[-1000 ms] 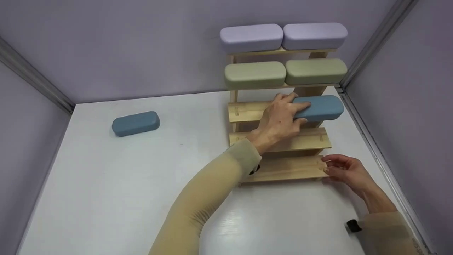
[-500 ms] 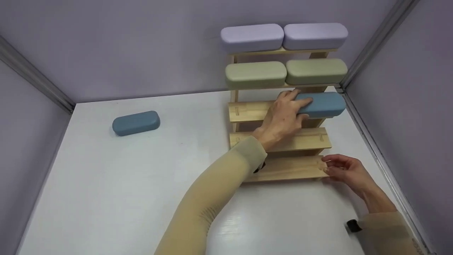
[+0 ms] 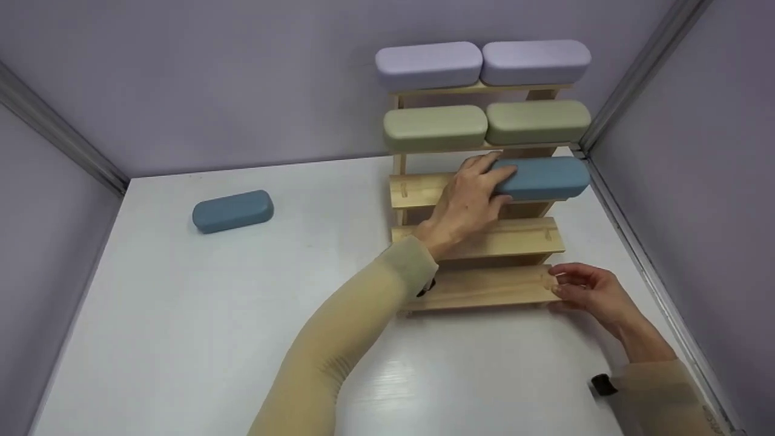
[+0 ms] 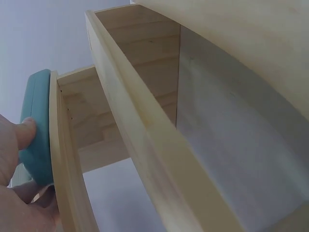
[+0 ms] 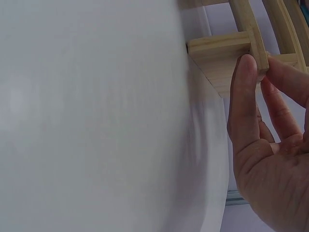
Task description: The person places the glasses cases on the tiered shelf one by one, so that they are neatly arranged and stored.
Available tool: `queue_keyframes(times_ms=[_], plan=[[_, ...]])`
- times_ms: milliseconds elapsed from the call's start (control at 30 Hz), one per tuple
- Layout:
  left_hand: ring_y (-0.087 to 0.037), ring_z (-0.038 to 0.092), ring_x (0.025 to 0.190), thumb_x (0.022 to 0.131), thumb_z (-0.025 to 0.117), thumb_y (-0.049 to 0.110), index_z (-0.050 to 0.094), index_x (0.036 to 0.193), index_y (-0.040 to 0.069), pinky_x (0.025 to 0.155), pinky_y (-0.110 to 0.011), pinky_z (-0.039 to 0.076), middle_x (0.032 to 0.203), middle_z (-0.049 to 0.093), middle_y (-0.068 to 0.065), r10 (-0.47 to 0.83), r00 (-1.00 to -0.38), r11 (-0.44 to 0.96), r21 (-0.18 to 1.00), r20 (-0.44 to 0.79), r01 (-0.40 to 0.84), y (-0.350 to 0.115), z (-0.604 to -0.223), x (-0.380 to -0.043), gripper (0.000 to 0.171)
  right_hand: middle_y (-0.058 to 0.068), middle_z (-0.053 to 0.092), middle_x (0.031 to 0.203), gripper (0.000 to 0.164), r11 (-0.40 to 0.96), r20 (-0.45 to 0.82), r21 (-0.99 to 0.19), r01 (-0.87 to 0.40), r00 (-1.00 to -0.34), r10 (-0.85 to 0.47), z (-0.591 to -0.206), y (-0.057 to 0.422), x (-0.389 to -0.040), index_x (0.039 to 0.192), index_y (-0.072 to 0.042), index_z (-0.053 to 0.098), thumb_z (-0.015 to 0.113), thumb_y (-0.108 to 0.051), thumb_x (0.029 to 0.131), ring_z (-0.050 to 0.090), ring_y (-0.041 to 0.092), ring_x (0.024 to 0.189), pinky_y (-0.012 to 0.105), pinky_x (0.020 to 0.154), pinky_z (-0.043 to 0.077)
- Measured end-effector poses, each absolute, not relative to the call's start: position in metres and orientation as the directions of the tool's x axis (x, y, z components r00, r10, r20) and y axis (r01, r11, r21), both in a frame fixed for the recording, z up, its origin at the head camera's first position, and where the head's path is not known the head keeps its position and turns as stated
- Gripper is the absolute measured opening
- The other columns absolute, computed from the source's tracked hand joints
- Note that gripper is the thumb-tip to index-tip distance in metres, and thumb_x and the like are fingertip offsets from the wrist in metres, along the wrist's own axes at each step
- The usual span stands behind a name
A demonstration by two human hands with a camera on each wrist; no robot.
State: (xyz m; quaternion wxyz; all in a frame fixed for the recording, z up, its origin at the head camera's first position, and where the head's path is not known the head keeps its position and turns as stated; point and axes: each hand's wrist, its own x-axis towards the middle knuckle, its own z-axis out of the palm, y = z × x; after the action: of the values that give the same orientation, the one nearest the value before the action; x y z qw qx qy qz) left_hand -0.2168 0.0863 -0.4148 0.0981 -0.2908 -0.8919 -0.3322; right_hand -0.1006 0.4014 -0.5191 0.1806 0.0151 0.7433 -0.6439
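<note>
In the head view my left hand (image 3: pixel 465 203) grips the left end of a blue glasses case (image 3: pixel 542 177). The case lies along the right part of the middle shelf (image 3: pixel 421 191) of a stepped wooden rack. The left wrist view shows the thumb on the side of the case (image 4: pixel 36 125), which sits against the shelf board (image 4: pixel 67 159). My right hand (image 3: pixel 596 297) pinches the right end of the rack's lowest shelf (image 3: pixel 490 287) between thumb and fingers. A second blue glasses case (image 3: pixel 233 211) lies on the table to the left.
Two lilac cases, left (image 3: pixel 428 63) and right (image 3: pixel 536 62), fill the top shelf. Below them sit two green cases, left (image 3: pixel 435 127) and right (image 3: pixel 537 121). Walls enclose the white table (image 3: pixel 181 339) at the back and sides; the right wall (image 3: pixel 696 181) stands close to the rack.
The blue case has shifted slightly back on the middle shelf, and the left hand went a little right, then back left with it. The right hand keeps its pinch on the lowest shelf.
</note>
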Motion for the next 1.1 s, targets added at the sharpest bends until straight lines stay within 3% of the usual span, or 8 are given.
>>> queue_keyframes(times_ms=[367, 567, 1100], plan=[[-0.031, 0.07, 0.136, 0.104, 0.082, 0.027, 0.079, 0.139, 0.009, 0.117, -0.043, 0.058, 0.146, 0.075, -0.013, 0.441, -0.723, 0.518, 0.507, 0.531, 0.689, 0.016, -0.405, -0.19, 0.039, -0.008, 0.079, 0.108, 0.034, 0.177, -0.301, -0.947, 0.266, -0.931, -0.208, -0.52, 0.401, -0.101, 0.138, -0.003, 0.074, 0.075, 0.001, 0.104, 0.079, 0.008, 0.097, 0.033, 0.085, 0.071], [-0.03, 0.073, 0.126, 0.105, 0.081, 0.022, 0.08, 0.136, 0.008, 0.109, -0.044, 0.061, 0.136, 0.079, -0.011, 0.441, -0.686, 0.514, 0.464, 0.579, 0.722, -0.028, -0.405, -0.174, 0.034, -0.007, 0.08, 0.109, 0.035, 0.164, -0.283, -0.954, 0.252, -0.936, -0.208, -0.52, 0.403, -0.1, 0.138, 0.0, 0.073, 0.075, 0.003, 0.103, 0.08, 0.008, 0.099, 0.034, 0.084, 0.071], [-0.032, 0.077, 0.115, 0.109, 0.075, 0.013, 0.08, 0.134, 0.007, 0.095, -0.049, 0.065, 0.129, 0.081, -0.013, 0.302, -0.81, 0.561, 0.593, 0.502, 0.577, -0.121, -0.433, -0.154, 0.027, -0.007, 0.08, 0.106, 0.034, 0.158, -0.283, -0.954, 0.254, -0.938, -0.2, -0.521, 0.401, -0.1, 0.136, -0.004, 0.076, 0.075, 0.004, 0.103, 0.079, 0.008, 0.094, 0.032, 0.082, 0.071]])
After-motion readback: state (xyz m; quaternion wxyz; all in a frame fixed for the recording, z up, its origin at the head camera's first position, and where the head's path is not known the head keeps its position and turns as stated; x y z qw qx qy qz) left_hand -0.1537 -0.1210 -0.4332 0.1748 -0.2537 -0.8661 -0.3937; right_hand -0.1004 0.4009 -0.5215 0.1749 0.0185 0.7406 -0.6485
